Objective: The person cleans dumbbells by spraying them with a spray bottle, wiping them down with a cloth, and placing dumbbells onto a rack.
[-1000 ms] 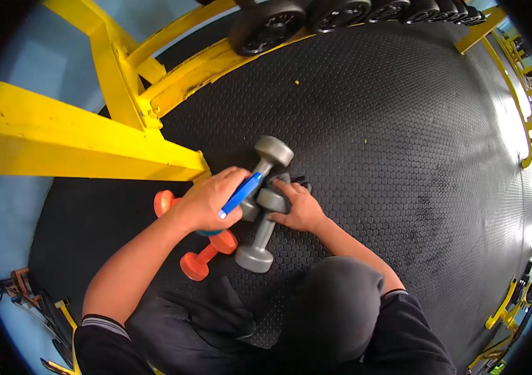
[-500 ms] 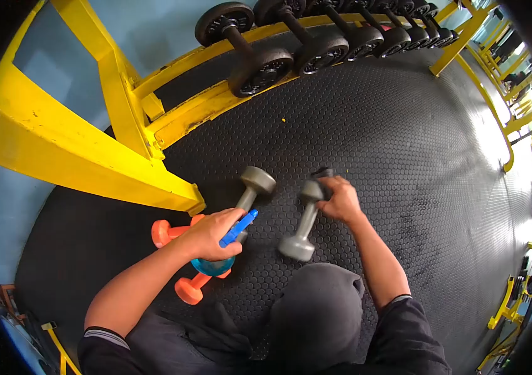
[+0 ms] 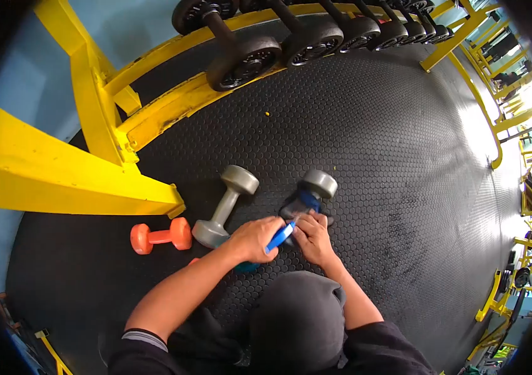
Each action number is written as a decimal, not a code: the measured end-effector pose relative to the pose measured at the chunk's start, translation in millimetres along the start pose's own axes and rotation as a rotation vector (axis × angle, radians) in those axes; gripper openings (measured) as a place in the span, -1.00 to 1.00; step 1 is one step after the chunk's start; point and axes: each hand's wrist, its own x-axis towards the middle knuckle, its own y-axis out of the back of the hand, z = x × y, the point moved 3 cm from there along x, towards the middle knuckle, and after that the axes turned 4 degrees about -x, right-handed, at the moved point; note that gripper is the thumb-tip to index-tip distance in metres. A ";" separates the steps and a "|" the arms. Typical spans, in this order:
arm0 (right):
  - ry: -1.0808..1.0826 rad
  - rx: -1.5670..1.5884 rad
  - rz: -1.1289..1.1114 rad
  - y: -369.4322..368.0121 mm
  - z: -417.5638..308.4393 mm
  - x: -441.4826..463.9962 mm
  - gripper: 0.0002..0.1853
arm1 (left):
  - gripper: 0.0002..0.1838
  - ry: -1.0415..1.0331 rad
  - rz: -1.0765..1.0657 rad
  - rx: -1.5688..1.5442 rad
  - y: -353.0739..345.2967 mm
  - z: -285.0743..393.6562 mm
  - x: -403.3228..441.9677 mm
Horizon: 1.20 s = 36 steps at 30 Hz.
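In the head view, our left hand (image 3: 256, 241) is closed around a blue spray bottle (image 3: 280, 238). Our right hand (image 3: 314, 239) curls at a dark blue cloth (image 3: 305, 201) against a grey dumbbell (image 3: 319, 182); we cannot tell what it grips. The dumbbell sits well inside the rubber floor's (image 3: 403, 219) left edge. We judge it heavy, rigid and smooth, best held mid-bar.

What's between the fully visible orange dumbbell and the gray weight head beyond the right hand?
Head view: a gray dumbbell lies between them, then a bare stretch of black floor mat.
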 end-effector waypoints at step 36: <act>-0.345 -0.068 -0.148 12.0 -27.1 -19.1 -0.09 | -0.13 0.033 0.378 -0.021 19.5 -41.2 1.1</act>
